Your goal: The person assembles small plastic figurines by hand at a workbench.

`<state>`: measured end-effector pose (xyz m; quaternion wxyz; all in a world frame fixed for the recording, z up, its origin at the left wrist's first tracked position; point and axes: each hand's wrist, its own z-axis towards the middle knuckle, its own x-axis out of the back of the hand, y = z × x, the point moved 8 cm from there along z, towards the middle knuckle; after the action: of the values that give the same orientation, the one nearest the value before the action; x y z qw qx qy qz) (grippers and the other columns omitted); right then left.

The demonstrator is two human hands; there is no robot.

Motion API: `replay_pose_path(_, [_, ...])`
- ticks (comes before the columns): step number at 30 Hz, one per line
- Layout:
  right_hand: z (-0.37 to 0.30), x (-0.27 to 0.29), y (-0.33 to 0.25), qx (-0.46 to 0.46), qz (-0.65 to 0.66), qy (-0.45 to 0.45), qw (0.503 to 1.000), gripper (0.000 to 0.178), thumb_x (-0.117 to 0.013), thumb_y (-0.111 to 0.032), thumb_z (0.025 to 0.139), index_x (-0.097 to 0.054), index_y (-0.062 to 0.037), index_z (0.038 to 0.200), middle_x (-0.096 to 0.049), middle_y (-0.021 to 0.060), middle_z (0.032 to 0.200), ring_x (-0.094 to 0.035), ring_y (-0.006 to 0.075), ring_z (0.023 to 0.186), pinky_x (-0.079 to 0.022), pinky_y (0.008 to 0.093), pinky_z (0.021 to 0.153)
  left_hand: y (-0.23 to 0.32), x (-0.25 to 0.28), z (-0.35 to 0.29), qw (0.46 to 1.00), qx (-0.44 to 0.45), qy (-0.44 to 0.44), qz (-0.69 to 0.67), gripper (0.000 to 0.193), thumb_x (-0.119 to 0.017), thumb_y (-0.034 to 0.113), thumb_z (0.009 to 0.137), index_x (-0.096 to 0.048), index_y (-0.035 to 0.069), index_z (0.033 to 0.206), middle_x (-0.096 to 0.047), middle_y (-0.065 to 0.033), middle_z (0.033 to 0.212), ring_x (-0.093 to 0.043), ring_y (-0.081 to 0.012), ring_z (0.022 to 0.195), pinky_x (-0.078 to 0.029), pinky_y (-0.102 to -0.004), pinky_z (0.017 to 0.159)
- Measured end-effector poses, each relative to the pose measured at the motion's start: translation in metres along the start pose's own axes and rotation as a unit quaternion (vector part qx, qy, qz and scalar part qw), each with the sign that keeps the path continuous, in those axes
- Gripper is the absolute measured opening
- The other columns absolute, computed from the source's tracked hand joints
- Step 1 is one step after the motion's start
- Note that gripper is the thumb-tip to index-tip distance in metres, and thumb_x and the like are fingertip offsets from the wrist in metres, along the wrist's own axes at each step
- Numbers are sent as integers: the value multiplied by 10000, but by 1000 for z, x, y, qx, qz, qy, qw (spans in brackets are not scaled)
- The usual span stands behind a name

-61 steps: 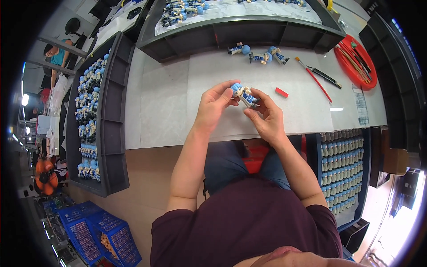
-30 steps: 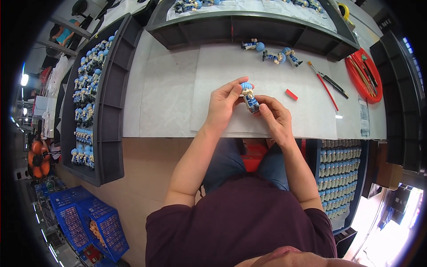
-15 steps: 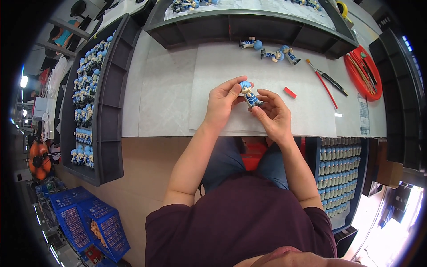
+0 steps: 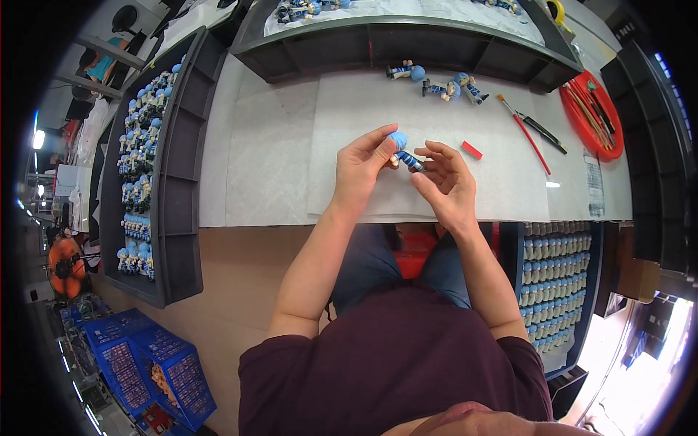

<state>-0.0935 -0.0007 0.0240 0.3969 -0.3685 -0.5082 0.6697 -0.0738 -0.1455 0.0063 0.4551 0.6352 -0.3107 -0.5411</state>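
A small blue-haired figurine (image 4: 408, 160) in a blue and white outfit is held over the white sheet on the table. My left hand (image 4: 361, 161) pinches it near the head and upper body, with the thumb on the near side. The figurine lies tilted, its feet pointing down to the right, and its face is turned out of sight. Close beside the feet, my right hand (image 4: 452, 178) is open, thumb and fingers apart; any light contact there is hard to make out. A small red block (image 4: 472, 150) lies right of that hand.
Several similar figurines (image 4: 440, 89) lie beyond my hands, before a dark tray (image 4: 407, 45). A red-handled brush (image 4: 533, 144) and a black pen-like tool (image 4: 545, 133) lie right, near a red dish (image 4: 614, 150) of tools. Left stands a dark crate (image 4: 178, 174) of figurines.
The figurine has turned in my left hand, so its face no longer shows. My right fingers have loosened and drawn slightly away from its legs.
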Motion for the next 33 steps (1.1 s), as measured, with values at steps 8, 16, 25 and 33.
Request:
replay_pose_path(8, [-1, 8, 7, 7, 4, 49, 999, 527, -653, 71, 745, -432, -5, 1217, -542, 106, 1081, -561, 155, 944, -481, 281, 817, 5, -13, -1, 998, -23, -63, -16, 313, -538, 50, 875, -543, 9, 1186, -585, -136, 1150, -573, -172, 1014, -487, -304, 856])
replay_pose_path(16, [-1, 5, 8, 8, 5, 44, 999, 526, -652, 87, 724, -452, -10, 1201, -544, 101, 1072, -558, 153, 950, -472, 283, 834, 5, -10, -2, 998, -20, -64, 15, 310, -533, -5, 859, -547, -11, 1169, -582, -150, 1145, -567, -191, 1039, -485, -328, 882])
replay_pose_path(25, [0, 17, 8, 64, -28, 90, 994, 368, -652, -4, 749, -541, 4, 1100, -592, 106, 996, -579, 166, 903, -464, 277, 803, 14, -31, -1, 991, -47, -120, -24, 397, -541, -82, 799, -514, -32, 1192, -578, -150, 1133, -539, -205, 1069, -438, -317, 922])
replay_pose_path(33, [-25, 75, -5, 39, 85, 171, 981, 284, -611, 99, 758, -592, -4, 1022, -596, 89, 1011, -568, 142, 960, -457, 262, 806, -1, -15, -5, 994, -33, -58, 86, 360, -500, 11, 846, -488, -41, 1202, -519, -149, 1218, -534, -217, 1044, -455, -309, 871])
